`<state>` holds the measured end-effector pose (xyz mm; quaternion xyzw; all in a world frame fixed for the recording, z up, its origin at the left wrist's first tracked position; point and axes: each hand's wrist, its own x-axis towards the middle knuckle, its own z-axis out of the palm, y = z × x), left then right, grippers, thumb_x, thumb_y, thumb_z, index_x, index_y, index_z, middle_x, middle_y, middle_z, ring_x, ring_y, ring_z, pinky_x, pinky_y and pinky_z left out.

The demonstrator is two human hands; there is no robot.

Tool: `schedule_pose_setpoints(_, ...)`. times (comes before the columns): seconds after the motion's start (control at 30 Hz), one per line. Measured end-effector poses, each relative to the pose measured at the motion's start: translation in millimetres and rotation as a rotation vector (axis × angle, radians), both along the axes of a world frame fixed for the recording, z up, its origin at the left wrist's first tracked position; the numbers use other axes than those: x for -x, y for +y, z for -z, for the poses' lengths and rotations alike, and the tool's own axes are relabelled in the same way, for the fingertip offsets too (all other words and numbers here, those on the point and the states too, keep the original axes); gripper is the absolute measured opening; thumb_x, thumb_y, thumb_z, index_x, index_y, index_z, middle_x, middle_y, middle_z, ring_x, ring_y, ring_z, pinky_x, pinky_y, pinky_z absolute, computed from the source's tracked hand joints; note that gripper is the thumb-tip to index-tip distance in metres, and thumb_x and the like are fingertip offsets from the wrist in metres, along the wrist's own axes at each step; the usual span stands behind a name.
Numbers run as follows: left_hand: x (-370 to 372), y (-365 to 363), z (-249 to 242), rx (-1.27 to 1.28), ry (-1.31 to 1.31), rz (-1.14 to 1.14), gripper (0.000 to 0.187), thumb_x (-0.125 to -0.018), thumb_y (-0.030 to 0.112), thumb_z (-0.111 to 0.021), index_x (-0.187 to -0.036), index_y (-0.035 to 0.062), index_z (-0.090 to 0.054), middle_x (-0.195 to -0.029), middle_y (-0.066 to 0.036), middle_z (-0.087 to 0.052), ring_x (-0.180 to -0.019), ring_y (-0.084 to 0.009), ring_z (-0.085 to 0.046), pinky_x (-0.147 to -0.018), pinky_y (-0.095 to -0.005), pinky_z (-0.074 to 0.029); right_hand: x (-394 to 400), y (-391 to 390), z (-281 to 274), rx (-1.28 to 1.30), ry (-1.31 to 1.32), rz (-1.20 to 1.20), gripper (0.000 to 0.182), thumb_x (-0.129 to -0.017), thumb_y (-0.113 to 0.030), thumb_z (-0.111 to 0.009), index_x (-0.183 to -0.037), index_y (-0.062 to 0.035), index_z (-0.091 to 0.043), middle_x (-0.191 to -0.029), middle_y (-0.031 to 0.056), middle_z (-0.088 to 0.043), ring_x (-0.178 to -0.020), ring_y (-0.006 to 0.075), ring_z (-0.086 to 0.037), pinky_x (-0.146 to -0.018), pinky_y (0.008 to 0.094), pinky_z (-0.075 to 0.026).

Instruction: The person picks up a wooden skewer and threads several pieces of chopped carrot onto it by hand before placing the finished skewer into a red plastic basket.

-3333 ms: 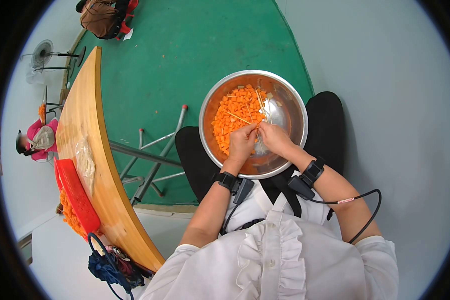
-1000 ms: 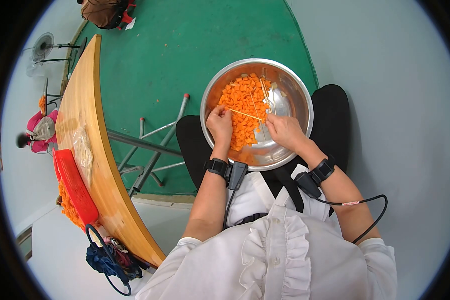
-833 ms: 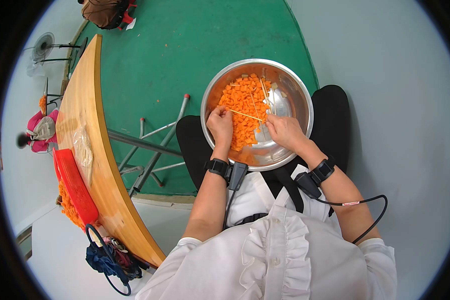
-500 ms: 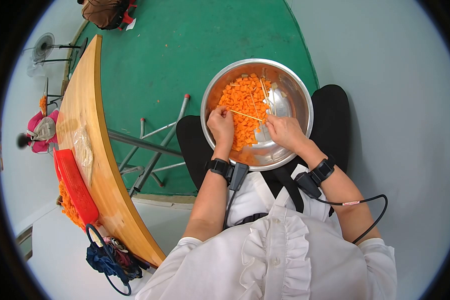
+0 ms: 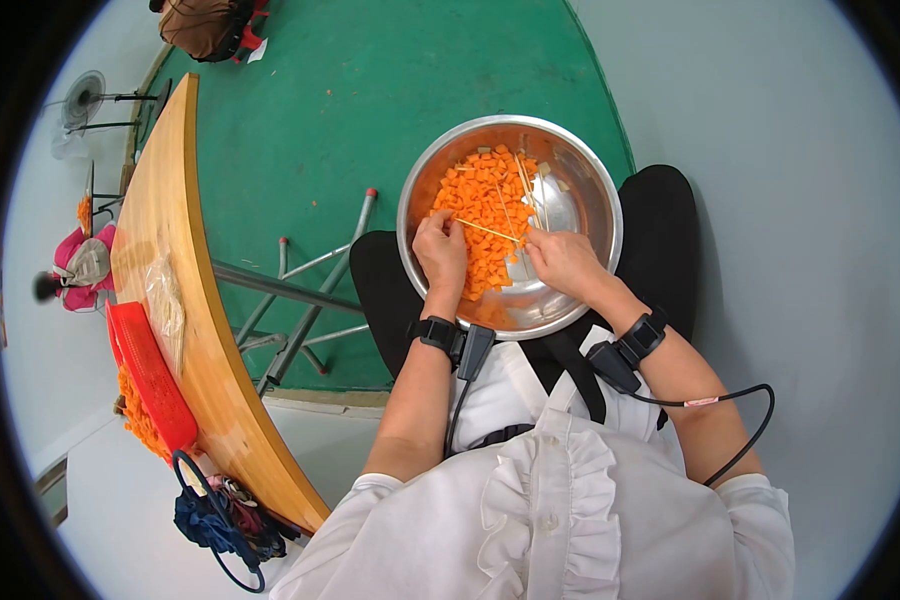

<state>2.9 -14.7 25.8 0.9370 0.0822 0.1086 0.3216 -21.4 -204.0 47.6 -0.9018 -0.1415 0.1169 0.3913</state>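
Observation:
A wide steel bowl (image 5: pixel 611 205) rests on the person's lap, with many small orange carrot cubes (image 5: pixel 482 200) heaped on its left side. My left hand (image 5: pixel 440 252) is closed in a pinch on one end of a thin wooden skewer (image 5: pixel 486 230), which slants across the cubes. At the skewer's other end, the thumb and fingers of my right hand (image 5: pixel 570 264) are pinched together on a carrot cube, mostly hidden by the fingertips. Several loose skewers (image 5: pixel 525 183) lean in the bowl beyond my hands.
To the left stands a wooden table (image 5: pixel 175 200) with a plastic bag of skewers (image 5: pixel 166 305) and a red basket (image 5: pixel 155 375). Orange scraps (image 5: pixel 140 415) lie beside the basket. Metal table legs (image 5: pixel 310 295) reach towards the bowl. A cable (image 5: pixel 760 435) hangs from the right wrist.
The view has shifted very slightly. Both hands keep their pinch, and the skewer stays between them at nearly the same slant.

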Motion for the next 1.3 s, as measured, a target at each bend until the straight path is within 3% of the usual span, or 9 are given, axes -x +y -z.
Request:
schedule_pose_setpoints(0.23, -0.6, 1.9, 1.7, 0.034, 0.004, 0.014, 0.016, -0.074, 0.004, -0.061, -0.088, -0.0031, -0.062, -0.074, -0.011, -0.06, -0.065, -0.0203, -0.059, -0.06, -0.0286, -0.047, -1.5, 0.7, 5.3, -0.225, 0.245, 0.081, 0.022, -0.084, -0.016, -0.042, -0.078, 0.0015, -0.054, -0.074, 0.0201, -0.061, -0.072, 0.0336, -0.06, -0.065, 0.0391, -0.046)
schedule_pose_setpoints(0.33, -0.8, 1.5, 5.7, 0.228, 0.024, -0.071, 0.019, -0.078, 0.006, -0.06, -0.095, -0.0022, -0.063, -0.081, -0.011, -0.064, -0.07, -0.0176, -0.061, -0.063, -0.0264, -0.048, -1.7, 1.7, 9.5, -0.269, 0.291, 0.093, 0.024, -0.085, -0.016, -0.04, -0.08, 0.0025, -0.056, -0.079, 0.0184, -0.062, -0.076, 0.032, -0.061, -0.069, 0.0366, -0.046)
schedule_pose_setpoints(0.43, -0.7, -1.8, 1.2, 0.291, 0.067, -0.111, 0.022, -0.08, 0.006, -0.058, -0.1, -0.001, -0.062, -0.085, -0.013, -0.065, -0.074, -0.0161, -0.062, -0.067, -0.0265, -0.048, -0.2, 4.8, 13.6, -0.317, 0.21, 0.126, 0.023, -0.082, -0.019, -0.044, -0.077, 0.0011, -0.054, -0.07, 0.0227, -0.057, -0.07, 0.0381, -0.057, -0.064, 0.0454, -0.043)
schedule_pose_setpoints(0.83, -0.7, 0.4, 1.2, 0.038, -0.083, -0.012, 0.018, -0.078, 0.005, -0.058, -0.094, -0.0008, -0.064, -0.084, -0.019, -0.064, -0.075, -0.0253, -0.064, -0.066, -0.0296, -0.049, 5.9, 7.8, -1.6, -0.066, 0.097, 0.045, 0.019, -0.083, -0.018, -0.046, -0.075, -0.0016, -0.052, -0.066, 0.0217, -0.056, -0.065, 0.0386, -0.056, -0.06, 0.0465, -0.043)
schedule_pose_setpoints(0.93, 0.0, -1.4, -3.0, 0.027, -0.073, -0.001, 0.018, -0.078, 0.005, -0.058, -0.094, -0.0004, -0.064, -0.084, -0.019, -0.064, -0.075, -0.0254, -0.064, -0.066, -0.0295, -0.049, 8.6, 7.8, 4.4, -0.029, 0.005, 0.037, 0.017, -0.083, -0.017, -0.046, -0.079, -0.0018, -0.052, -0.062, 0.017, -0.057, -0.056, 0.0337, -0.056, -0.056, 0.0438, -0.043)
schedule_pose_setpoints(1.03, -0.4, -0.2, 0.3, 0.064, -0.079, 0.009, 0.018, -0.077, 0.004, -0.058, -0.094, 0.0, -0.065, -0.082, -0.018, -0.064, -0.074, -0.0255, -0.064, -0.065, -0.0294, -0.049, 9.4, 15.6, 20.4, -0.623, 0.408, 0.169, 0.015, -0.084, -0.015, -0.045, -0.082, -0.0022, -0.053, -0.053, 0.0054, -0.051, -0.042, 0.0194, -0.046, -0.044, 0.0335, -0.039)
schedule_pose_setpoints(1.13, 11.2, -13.9, 1.8, -0.004, -0.128, 0.226, 0.02, -0.077, 0.005, -0.058, -0.095, 0.0005, -0.064, -0.08, -0.017, -0.064, -0.069, -0.0247, -0.064, -0.063, -0.029, -0.049, -2.1, 8.1, 5.3, -1.092, 1.227, 0.285, 0.016, -0.085, -0.014, -0.044, -0.082, -0.0023, -0.054, -0.051, -0.0044, -0.04, -0.04, 0.0067, -0.031, -0.038, 0.0227, -0.027)
schedule_pose_setpoints(1.23, 9.0, -17.5, -7.6, 0.04, -0.01, 0.118, 0.025, -0.076, 0.005, -0.058, -0.1, 0.0017, -0.063, -0.075, -0.014, -0.064, -0.064, -0.0212, -0.063, -0.061, -0.028, -0.048, -2.9, 15.6, -12.6, -0.97, 1.111, 0.354, 0.017, -0.086, -0.015, -0.044, -0.08, -0.0029, -0.055, -0.05, -0.0062, -0.033, -0.039, 0.0031, -0.026, -0.037, 0.0201, -0.019)
schedule_pose_setpoints(1.3, 9.7, -17.9, -5.6, 0.143, 0.033, 0.075, 0.027, -0.075, 0.003, -0.057, -0.101, 0.0013, -0.062, -0.073, -0.016, -0.062, -0.064, -0.0243, -0.061, -0.06, -0.031, -0.048, -1.3, 16.6, -10.3, -0.864, 1.019, 0.332, 0.018, -0.085, -0.015, -0.045, -0.08, -0.0021, -0.056, -0.051, -0.0048, -0.037, -0.041, 0.0047, -0.031, -0.039, 0.0213, -0.024)
